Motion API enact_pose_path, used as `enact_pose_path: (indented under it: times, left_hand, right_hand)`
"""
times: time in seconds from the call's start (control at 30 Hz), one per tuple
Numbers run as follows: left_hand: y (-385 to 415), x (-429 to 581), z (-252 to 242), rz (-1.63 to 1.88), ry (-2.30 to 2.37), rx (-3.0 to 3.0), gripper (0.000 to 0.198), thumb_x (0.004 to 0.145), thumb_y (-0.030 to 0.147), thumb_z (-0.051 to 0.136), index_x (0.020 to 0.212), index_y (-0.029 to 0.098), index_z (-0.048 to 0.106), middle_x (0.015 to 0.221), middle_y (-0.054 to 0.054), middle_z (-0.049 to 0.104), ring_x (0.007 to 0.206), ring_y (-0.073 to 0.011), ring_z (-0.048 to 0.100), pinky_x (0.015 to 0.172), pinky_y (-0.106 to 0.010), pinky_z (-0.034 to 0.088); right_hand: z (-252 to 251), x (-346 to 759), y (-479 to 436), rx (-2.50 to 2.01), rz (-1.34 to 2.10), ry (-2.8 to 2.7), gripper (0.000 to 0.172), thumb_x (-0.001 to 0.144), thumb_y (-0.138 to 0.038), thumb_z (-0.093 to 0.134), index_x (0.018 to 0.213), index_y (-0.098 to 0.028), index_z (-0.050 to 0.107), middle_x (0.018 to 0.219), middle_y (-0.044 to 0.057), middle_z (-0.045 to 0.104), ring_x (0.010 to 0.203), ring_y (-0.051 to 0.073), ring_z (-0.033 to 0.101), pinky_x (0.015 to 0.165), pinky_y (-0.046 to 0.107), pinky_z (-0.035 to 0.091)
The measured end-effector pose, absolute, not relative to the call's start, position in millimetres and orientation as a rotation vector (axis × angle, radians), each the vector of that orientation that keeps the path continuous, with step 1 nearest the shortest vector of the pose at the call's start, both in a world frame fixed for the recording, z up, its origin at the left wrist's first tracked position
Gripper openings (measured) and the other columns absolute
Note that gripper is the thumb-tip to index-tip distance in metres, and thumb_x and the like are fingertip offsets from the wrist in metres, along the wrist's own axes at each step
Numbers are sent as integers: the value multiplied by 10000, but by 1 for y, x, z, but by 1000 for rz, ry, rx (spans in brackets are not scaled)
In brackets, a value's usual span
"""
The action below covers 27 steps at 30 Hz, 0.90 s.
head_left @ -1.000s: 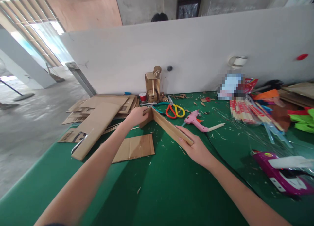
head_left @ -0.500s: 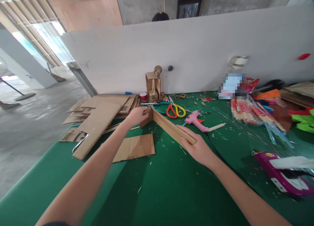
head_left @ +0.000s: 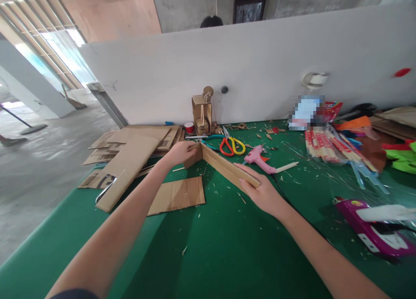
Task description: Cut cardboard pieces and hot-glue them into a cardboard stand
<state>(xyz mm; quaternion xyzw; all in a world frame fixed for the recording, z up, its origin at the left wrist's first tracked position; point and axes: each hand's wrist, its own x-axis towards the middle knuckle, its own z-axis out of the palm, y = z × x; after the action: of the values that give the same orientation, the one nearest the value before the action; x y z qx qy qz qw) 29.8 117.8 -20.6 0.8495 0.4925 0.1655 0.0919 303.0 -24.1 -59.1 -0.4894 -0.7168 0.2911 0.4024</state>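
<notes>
Two cardboard strips (head_left: 222, 164) meet at a corner and stand on edge above the green table. My left hand (head_left: 183, 153) is closed around the short strip near that corner. My right hand (head_left: 260, 190) grips the near end of the long strip, thumb on its inner face. Below my left hand lies a flat cardboard rectangle (head_left: 178, 195). Just beyond the corner are scissors (head_left: 232, 146) with red and yellow handles. A pink glue gun (head_left: 260, 158) with a white glue stick in it lies beside my right hand.
Cardboard sheets (head_left: 130, 156) are piled at left. A small cardboard model (head_left: 201, 115) and a red spool (head_left: 189, 128) stand by the white partition (head_left: 260, 65). Bundled sticks (head_left: 325, 147), a phone (head_left: 305, 112) and a purple device (head_left: 367, 225) are at right. Scraps litter the green table (head_left: 208, 255).
Almost nothing differs. Both hands keep their hold on the cardboard strips, and the whole view has shifted very slightly.
</notes>
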Motion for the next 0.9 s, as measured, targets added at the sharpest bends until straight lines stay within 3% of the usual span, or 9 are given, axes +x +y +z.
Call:
enact_pose_path:
  times: [0.17,0.3,0.43,0.57,0.77,0.9]
  left_hand:
    - [114,37,-17,594,1458,2389,189,781,341,461,730,184,552,673,5,552,660,-164,492,594,-270,337]
    - [110,55,-14,711,1475,2166,169,759,320,502,748,163,564,731,-9,584,714,-173,527,616,-269,387]
    - [101,73,-23,734,1490,1876,228,795,321,474,885,137,574,811,-54,643,721,-187,596,586,-275,457]
    - [88,83,-40,681,1491,1642,305,813,341,474,1002,123,573,867,-89,677,702,-186,644,545,-267,492]
    - [74,87,-54,597,1534,1612,294,772,388,560,885,132,651,757,-72,672,668,-197,641,517,-263,483]
    - [76,83,-56,669,1619,1746,388,685,367,675,992,135,629,910,-111,679,877,-273,636,728,-354,514]
  right_hand:
    - [-40,314,-20,-1270,657,-1874,402,891,-252,463,1285,-297,531,1254,32,597,1111,254,580,899,411,525]
    - [2,331,-6,-1200,403,-1988,369,844,-190,508,1196,-282,568,1223,41,586,1124,244,561,987,431,451]
    - [53,341,19,-1341,228,-1937,404,782,-201,620,1181,-222,560,1013,49,645,889,216,640,806,394,525]
    - [95,339,48,-1346,157,-2015,490,762,-264,675,1228,-191,543,1024,52,656,881,212,634,782,390,507]
    - [116,324,77,-1274,170,-2160,417,727,-269,704,1130,-198,627,996,68,694,828,223,636,786,374,502]
    - [112,312,85,-1252,217,-2205,378,720,-254,697,1083,-159,651,953,68,701,818,231,634,762,371,502]
